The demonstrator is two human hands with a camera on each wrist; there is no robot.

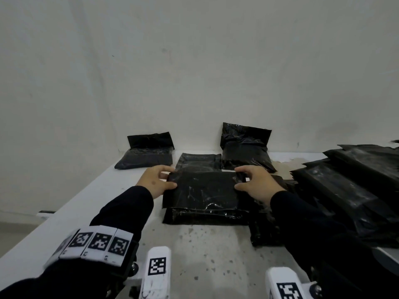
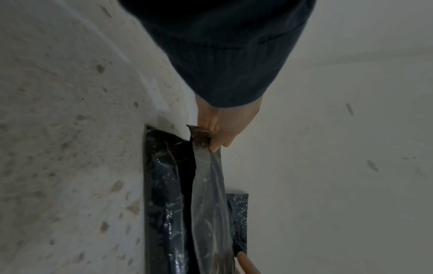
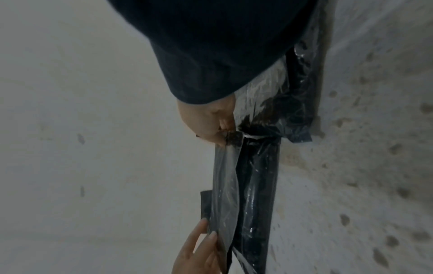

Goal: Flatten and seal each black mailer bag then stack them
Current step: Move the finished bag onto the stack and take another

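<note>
A black mailer bag (image 1: 203, 215) lies flat in the middle of the speckled table (image 1: 205, 255). Its glossy flap (image 1: 203, 190) is raised over the bag's body. My left hand (image 1: 169, 178) pinches the flap's left corner, and my right hand (image 1: 238, 178) pinches the right corner. In the left wrist view the left hand (image 2: 211, 140) grips the flap (image 2: 208, 204) beside the bag's body (image 2: 164, 185). The right wrist view has the right hand (image 3: 222, 137) holding the flap (image 3: 225, 185) at its other end.
Three more black bags lie at the back by the wall: one at the left (image 1: 146, 156), one in the middle (image 1: 198, 160), one leaning up (image 1: 244, 147). A pile of black mailers (image 1: 356, 190) covers the table's right side. The table's left edge (image 1: 64, 212) drops to the floor.
</note>
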